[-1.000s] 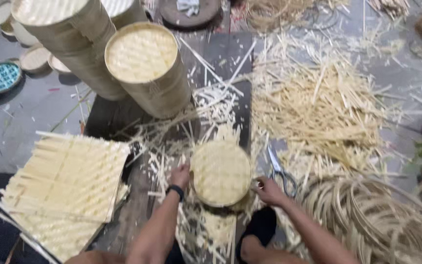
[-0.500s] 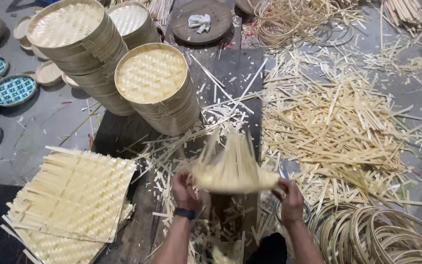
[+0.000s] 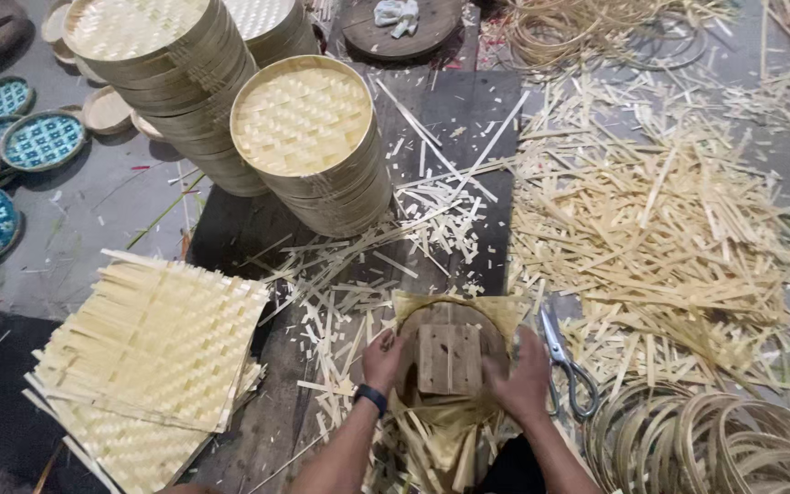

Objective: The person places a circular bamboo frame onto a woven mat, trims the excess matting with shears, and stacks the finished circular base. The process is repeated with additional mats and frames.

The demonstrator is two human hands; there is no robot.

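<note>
Both hands, left (image 3: 384, 359) and right (image 3: 523, 377), clench the rim of a round wooden mould (image 3: 450, 357) pressed onto a pale woven bamboo mat (image 3: 496, 311) on the dark plank worktop (image 3: 450, 119). Half a second ago that mat was lifted and fanned; now it lies beneath the mould, edges folding up. Grey scissors (image 3: 567, 364) lie just right.

Both bare forearms reach forward from the lower edge of the view, close together. The left hand (image 3: 382, 359), a dark band at its wrist, curls its fingers inward. The right hand (image 3: 523, 377) lies opposite it, palm down, fingers pressed forward.
</note>
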